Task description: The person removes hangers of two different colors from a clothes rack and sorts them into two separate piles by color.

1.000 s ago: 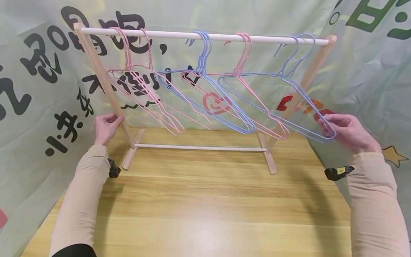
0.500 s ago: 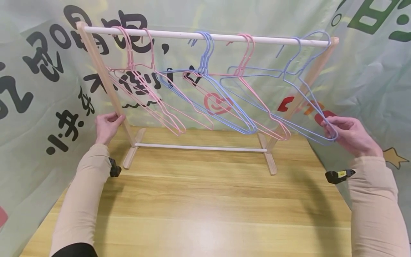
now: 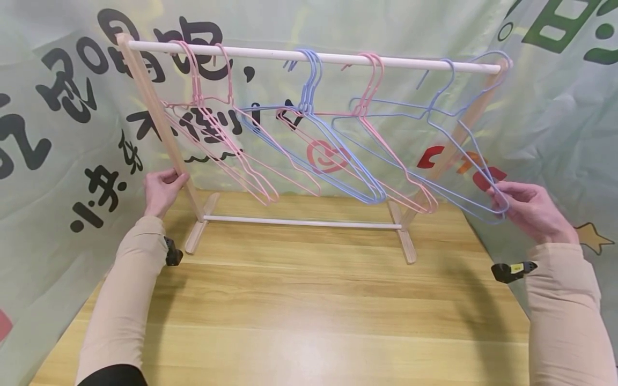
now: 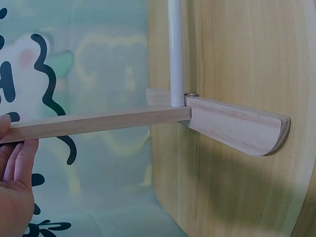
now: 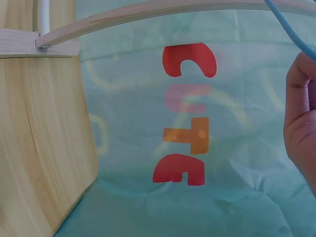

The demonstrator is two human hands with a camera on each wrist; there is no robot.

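Observation:
A wooden garment rack (image 3: 154,112) with a white top rod (image 3: 270,54) stands on the table. Thumb and fingers of my left hand (image 3: 161,194) pinch its left post, seen closer in the left wrist view as a wooden bar (image 4: 98,123). At the far right, my right hand (image 3: 536,212) pinches the lower corner of a blue hanger (image 3: 511,64), whose hook reaches past the rod's right end, by the post top. Another blue hanger (image 3: 438,91) hangs just left of it. In the right wrist view, blue wire (image 5: 291,32) runs into the curled fingers.
Pink hangers (image 3: 195,80) hang at the left of the rod, several blue hangers (image 3: 309,80) at its middle, and pink hangers (image 3: 372,86) right of these. A lower bar (image 3: 299,221) joins the feet. Printed cloth (image 3: 434,27) surrounds the wooden tabletop (image 3: 309,300).
The outermost blue hanger's hook has shifted right along the rod to beyond its end, turning outward. My right hand has moved slightly right and down. My left hand keeps its grip on the post.

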